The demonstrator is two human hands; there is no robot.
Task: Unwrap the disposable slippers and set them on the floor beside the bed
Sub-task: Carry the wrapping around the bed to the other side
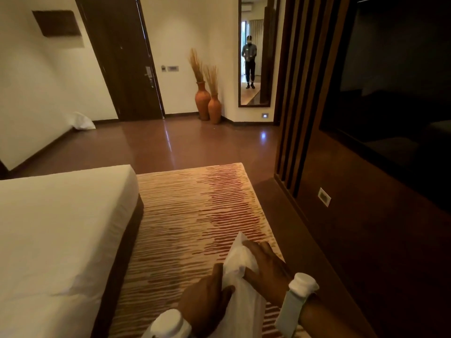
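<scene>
A white wrapped pack of disposable slippers is held low at the bottom centre of the head view, above the striped rug. My left hand grips its lower part from the left. My right hand clasps the upper part from the right. The wrapper's pointed tip sticks up past my fingers. Both wrists carry a white sensor band. The bed with a white sheet lies to the left, its corner near the rug's far edge. The slippers themselves are hidden inside the wrapper.
A dark wood panel wall with a socket runs along the right. Brown polished floor stretches ahead to a dark door, two clay vases and a tall mirror. A white bag lies by the left wall.
</scene>
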